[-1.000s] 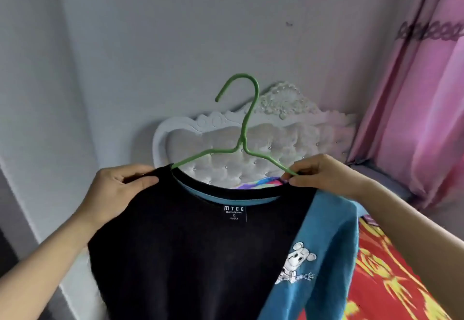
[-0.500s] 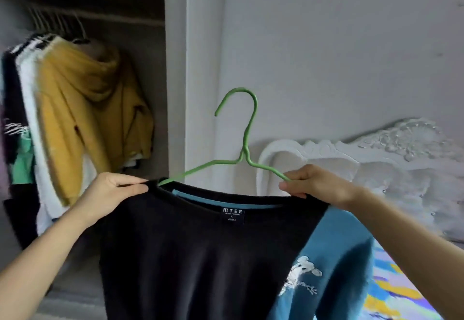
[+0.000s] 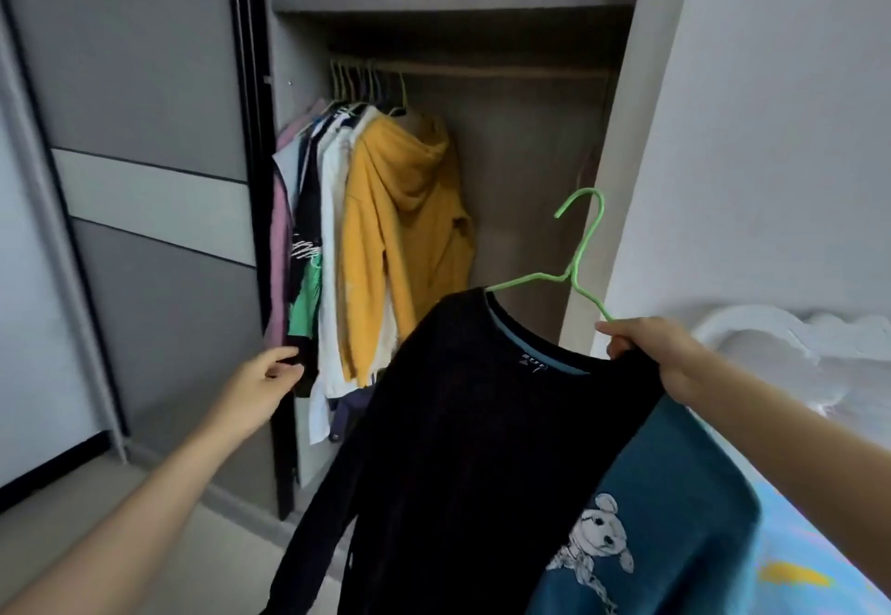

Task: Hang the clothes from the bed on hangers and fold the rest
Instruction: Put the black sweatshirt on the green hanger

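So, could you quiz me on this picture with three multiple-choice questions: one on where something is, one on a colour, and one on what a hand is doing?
1. Where does the yellow hoodie hang?
A. On the rail in the wardrobe
B. On the bed's headboard
C. On a wall hook

2. What colour is the hanger inside the sweater?
A. White
B. Green
C. Red

3. What is the right hand doing?
A. Hanging idle
B. Gripping the hanger at the sweater's shoulder
C. Pushing a door

Answers:
1 A: the hoodie hangs straight down from the rail.
2 B: the bare hook and arms are bright green.
3 B: its fingers curl round the wire and the cloth.
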`<state>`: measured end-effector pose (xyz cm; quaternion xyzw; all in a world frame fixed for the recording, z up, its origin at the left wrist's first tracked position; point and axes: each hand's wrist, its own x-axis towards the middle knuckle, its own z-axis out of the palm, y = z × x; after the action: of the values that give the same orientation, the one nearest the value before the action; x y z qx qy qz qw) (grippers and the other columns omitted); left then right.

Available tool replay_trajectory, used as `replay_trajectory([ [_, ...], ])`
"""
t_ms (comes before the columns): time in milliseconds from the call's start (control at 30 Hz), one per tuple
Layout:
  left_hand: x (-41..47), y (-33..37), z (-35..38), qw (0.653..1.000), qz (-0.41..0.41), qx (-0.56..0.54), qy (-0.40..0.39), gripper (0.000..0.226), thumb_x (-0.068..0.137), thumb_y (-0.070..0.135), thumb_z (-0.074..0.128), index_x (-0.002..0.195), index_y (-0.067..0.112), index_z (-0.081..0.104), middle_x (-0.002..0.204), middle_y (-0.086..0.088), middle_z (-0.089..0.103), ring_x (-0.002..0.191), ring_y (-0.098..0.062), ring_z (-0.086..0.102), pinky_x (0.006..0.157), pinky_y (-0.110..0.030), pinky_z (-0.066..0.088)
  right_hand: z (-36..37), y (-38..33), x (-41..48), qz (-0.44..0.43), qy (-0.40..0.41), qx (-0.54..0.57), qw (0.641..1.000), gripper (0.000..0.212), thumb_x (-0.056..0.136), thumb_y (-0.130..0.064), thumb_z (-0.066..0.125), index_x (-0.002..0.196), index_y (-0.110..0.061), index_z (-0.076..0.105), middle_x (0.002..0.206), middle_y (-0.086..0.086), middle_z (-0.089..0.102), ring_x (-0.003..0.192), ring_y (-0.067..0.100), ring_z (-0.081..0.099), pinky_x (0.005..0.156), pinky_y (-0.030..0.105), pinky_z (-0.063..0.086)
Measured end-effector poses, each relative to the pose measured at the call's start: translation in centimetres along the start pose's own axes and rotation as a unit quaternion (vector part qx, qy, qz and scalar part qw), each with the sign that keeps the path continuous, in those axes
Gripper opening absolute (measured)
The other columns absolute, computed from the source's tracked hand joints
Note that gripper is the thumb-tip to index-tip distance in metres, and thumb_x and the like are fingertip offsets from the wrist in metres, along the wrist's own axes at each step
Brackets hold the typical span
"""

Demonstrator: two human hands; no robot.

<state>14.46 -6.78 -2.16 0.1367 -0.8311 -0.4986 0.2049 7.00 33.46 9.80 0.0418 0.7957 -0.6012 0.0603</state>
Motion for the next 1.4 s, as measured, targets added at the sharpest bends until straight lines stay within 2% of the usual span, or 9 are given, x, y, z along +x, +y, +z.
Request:
replay_trajectory([
  [133,1.6,-2.1,-2.8,0.999,-0.022,-0.007,0.024,0.021,0.094,0.013,0.053,0.114,0.013,0.061,0.086,-0.001,0.065,0.069,-0.016,0.061,0.064,-0.027,0.041,4.8,-2.1,1.9,-0.017,-0.026,0.102,0.994,0.036,0.088,-0.015,0.055,0.053,-0.008,0.048,0.043,0.002,0.049,0.047,0.018,0.045,0.056,0.027,0.041],
  [267,3.5,-2.5,-4.2,0.999,-0.020,0.000,0.047,0.017,0.094,0.010,0.053,0.108,0.014,0.061,0.080,0.001,0.064,0.063,-0.013,0.060,0.056,-0.018,0.044,9.2,-5.6,3.3,-0.145,-0.089,0.093,0.981,0.022,0.085,-0.007,0.056,0.063,-0.004,0.058,0.054,0.004,0.055,0.050,0.014,0.054,0.050,0.016,0.046],
  [400,6.3,-1.9,-5.9,0.997,-0.004,0.009,0.072,0.017,0.093,0.006,0.053,0.107,0.012,0.060,0.082,-0.004,0.064,0.059,-0.014,0.058,0.048,-0.006,0.039,13.9,-9.8,6.8,-0.211,-0.118,0.165,0.956,0.047,0.081,0.015,0.041,0.047,-0.010,0.062,0.049,-0.002,0.058,0.049,0.007,0.058,0.052,0.014,0.047],
  [567,13.0,0.1,-7.4,0.994,0.017,0.016,0.105,0.021,0.093,0.004,0.053,0.111,0.012,0.058,0.082,-0.001,0.063,0.062,-0.012,0.056,0.051,-0.009,0.042,18.2,-14.7,14.5,-0.244,-0.072,0.194,0.947,0.018,0.082,0.006,0.043,0.071,-0.008,0.049,0.062,0.007,0.043,0.053,0.016,0.043,0.048,0.020,0.038],
  [700,21.0,3.1,-7.5,0.991,0.051,0.061,0.112,0.026,0.093,0.009,0.053,0.119,0.011,0.057,0.106,-0.015,0.064,0.085,-0.017,0.060,0.074,-0.027,0.046,19.9,-19.2,21.8,-0.280,-0.063,0.186,0.940,0.021,0.078,0.002,0.049,0.062,-0.011,0.045,0.059,0.005,0.035,0.050,0.016,0.035,0.053,0.028,0.029],
  [867,31.8,6.8,-5.8,0.974,0.079,0.113,0.178,0.035,0.090,0.011,0.057,0.126,0.010,0.057,0.118,-0.016,0.061,0.106,-0.028,0.057,0.090,-0.031,0.039,21.2,-23.7,30.1,-0.309,-0.056,0.133,0.940,0.024,0.081,0.005,0.046,0.064,-0.013,0.044,0.064,0.005,0.037,0.058,0.015,0.037,0.050,0.023,0.031],
  [1100,42.2,8.2,-3.4,0.929,0.117,0.251,0.246,0.048,0.091,0.023,0.055,0.138,0.015,0.046,0.141,-0.012,0.042,0.127,-0.033,0.031,0.103,-0.038,0.029,22.8,-27.5,38.4,-0.321,0.010,0.081,0.943,0.009,0.091,-0.008,0.046,0.099,-0.010,0.049,0.084,0.004,0.050,0.074,0.013,0.046,0.062,0.025,0.036],
  [1300,49.2,7.5,-5.1,0.881,0.179,0.302,0.318,0.053,0.088,0.020,0.058,0.138,0.017,0.044,0.153,-0.019,0.019,0.141,-0.033,0.009,0.107,-0.051,0.019,24.9,-30.7,43.0,-0.327,0.045,0.016,0.944,0.017,0.091,-0.002,0.043,0.091,0.012,0.052,0.072,0.007,0.040,0.078,0.023,0.040,0.056,0.029,0.028],
  [1400,52.4,7.2,-6.4,0.858,0.212,0.310,0.351,0.056,0.078,0.010,0.067,0.132,0.007,0.052,0.149,-0.030,0.021,0.139,-0.046,0.014,0.105,-0.061,0.018,26.2,-32.5,45.0,-0.317,0.049,-0.016,0.947,0.021,0.092,-0.005,0.045,0.073,-0.002,0.052,0.075,0.011,0.046,0.075,0.023,0.044,0.066,0.031,0.035],
])
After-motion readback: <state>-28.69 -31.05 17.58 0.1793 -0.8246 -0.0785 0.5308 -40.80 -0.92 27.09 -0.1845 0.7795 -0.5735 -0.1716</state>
